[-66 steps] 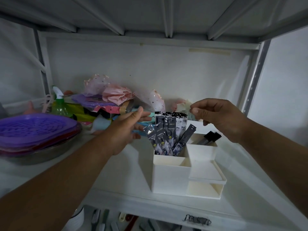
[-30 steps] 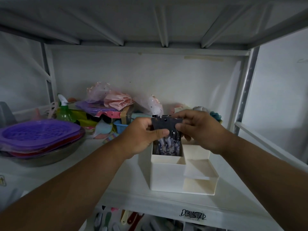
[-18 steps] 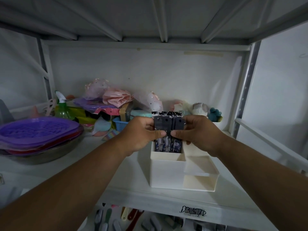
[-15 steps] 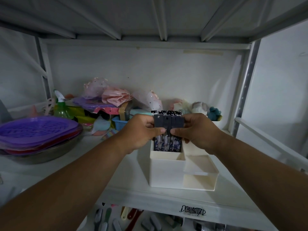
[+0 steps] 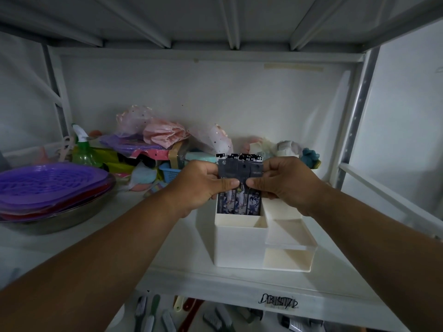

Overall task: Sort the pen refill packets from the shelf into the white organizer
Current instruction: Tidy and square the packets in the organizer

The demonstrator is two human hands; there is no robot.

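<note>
**Both hands squared the packets in the organizer's tall bin**

The packets were dark grey sleeves with black-and-white hang tabs along the top and pale cartoon-style artwork low on their fronts. They stood upright as one bunch in the tall back-left compartment of the organizer, a white stepped box on the shelf. The left hand held the bunch from the left with its fingers curled behind and its thumb pressed across the front. The right hand mirrored it on the other side, thumb on the front, fingers curled round the edge. The two thumb tips nearly met at the middle of the bunch.

About two seconds before, the hands were apart above the organizer and the packets fanned out loosely, some leaning right. By this moment they were gathered into a flat, even block, with both hands closed in on it. In the last half second little had changed beyond the thumbs drawing closer.

Small white lettering ran down the packet fronts, but it was too dim and small to read. A black scrawled tag was marked on the shelf's front edge, below the organizer; its letters could not be made out with confidence.

To the left sat a purple tray and a green spray bottle.
</note>
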